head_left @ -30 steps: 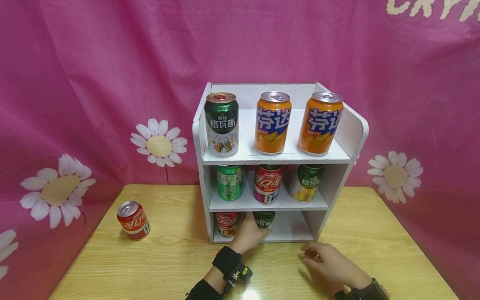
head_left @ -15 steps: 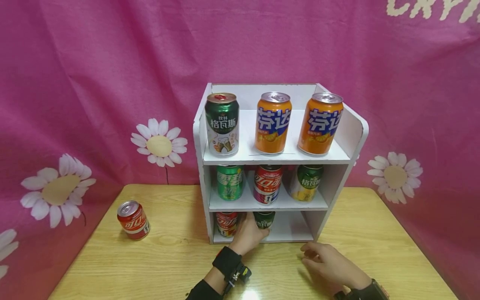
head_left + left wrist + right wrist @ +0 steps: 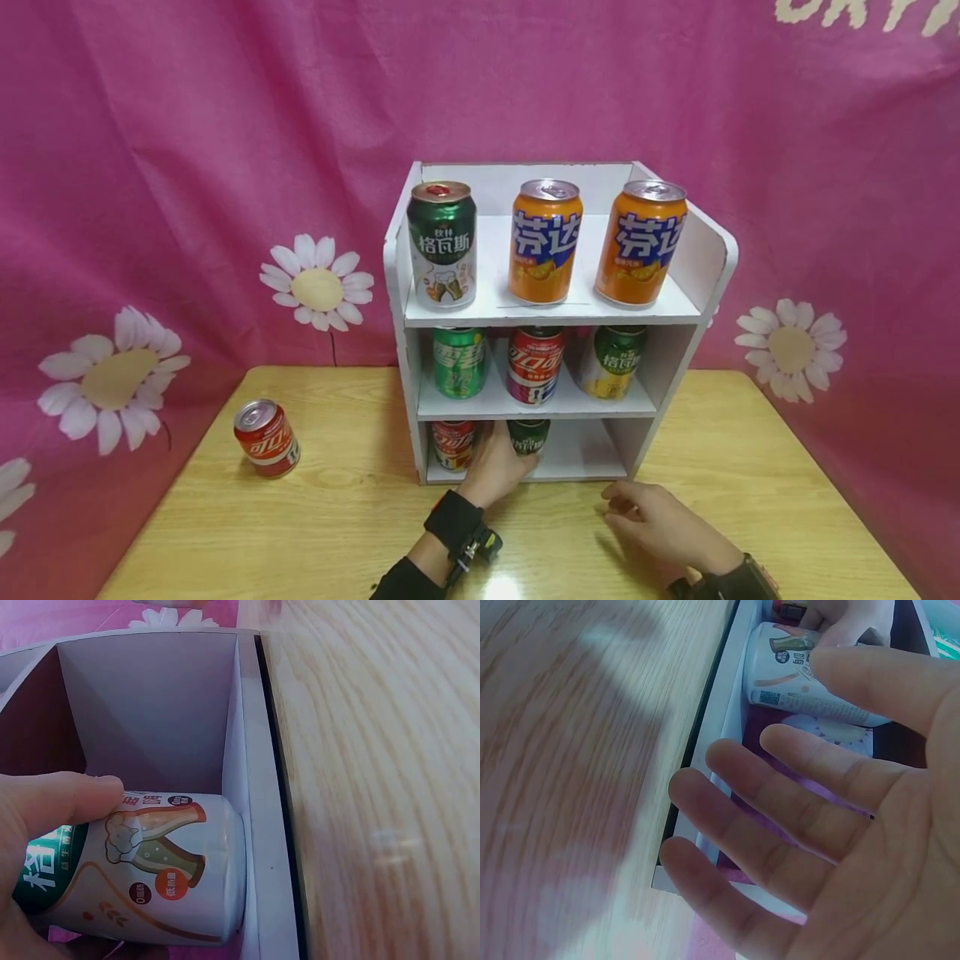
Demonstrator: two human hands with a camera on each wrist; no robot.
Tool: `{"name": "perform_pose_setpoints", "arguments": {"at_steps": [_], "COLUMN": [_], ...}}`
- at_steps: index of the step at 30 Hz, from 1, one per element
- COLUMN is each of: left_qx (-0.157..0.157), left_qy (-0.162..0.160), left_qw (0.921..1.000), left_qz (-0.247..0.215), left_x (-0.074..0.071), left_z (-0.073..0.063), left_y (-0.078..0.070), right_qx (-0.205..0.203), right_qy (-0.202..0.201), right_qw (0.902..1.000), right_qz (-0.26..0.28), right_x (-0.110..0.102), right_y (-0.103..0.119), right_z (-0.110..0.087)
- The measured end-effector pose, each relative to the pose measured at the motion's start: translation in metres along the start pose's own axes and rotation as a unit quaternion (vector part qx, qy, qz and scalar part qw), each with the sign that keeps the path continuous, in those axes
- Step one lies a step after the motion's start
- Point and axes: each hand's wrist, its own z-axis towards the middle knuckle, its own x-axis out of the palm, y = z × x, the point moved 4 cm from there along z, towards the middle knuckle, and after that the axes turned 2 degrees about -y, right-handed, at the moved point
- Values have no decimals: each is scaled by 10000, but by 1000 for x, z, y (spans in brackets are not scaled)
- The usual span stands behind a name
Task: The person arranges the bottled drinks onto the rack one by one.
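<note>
On the bottom level of a white shelf (image 3: 410,392), my left hand (image 3: 497,468) grips a green and white drink can (image 3: 172,877). In the left wrist view the thumb lies along one side of the can and fingers show beneath it; the can's base touches the shelf board. Just left of that hand stands a red cola can (image 3: 453,446), partly covered by it. My right hand (image 3: 667,529) hovers near the table in front of the shelf's right side, holding nothing. Its fingers are spread and slightly bent in the right wrist view.
Orange soda cans (image 3: 545,242) and a green kvass can (image 3: 443,246) stand on the top level. The middle level holds a green soda can (image 3: 460,363), a red cola can (image 3: 535,367) and a green-yellow can (image 3: 615,363). Another cola can (image 3: 267,439) stands on the table at left.
The head view has shifted very slightly. Both hands and all the cans keep their places.
</note>
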Motion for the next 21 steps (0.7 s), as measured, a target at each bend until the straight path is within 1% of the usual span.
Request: {"name": "perform_pose_setpoints", "arguments": {"at_steps": [5, 9, 12, 17, 21], "left_qx": [134, 52, 37, 24, -12], "left_qy": [46, 72, 99, 330, 713], "left_qw": [9999, 9999, 9999, 9992, 9972], "left_qz": [52, 103, 81, 236, 214], "left_x": [0, 1, 1, -4, -14], "left_z": [1, 1, 1, -6, -17], "left_y": [-2, -3, -4, -5, -6], "right_qx": [34, 7, -54, -48, 0], "right_qy": [47, 73, 11, -29, -11], "right_qw": [10000, 9999, 9999, 9999, 10000], "right_qz": [36, 90, 95, 88, 53], "right_x": [-1, -2, -3, -1, 0], "right_y": [0, 1, 2, 2, 3], "right_z": [0, -1, -2, -2, -1]}}
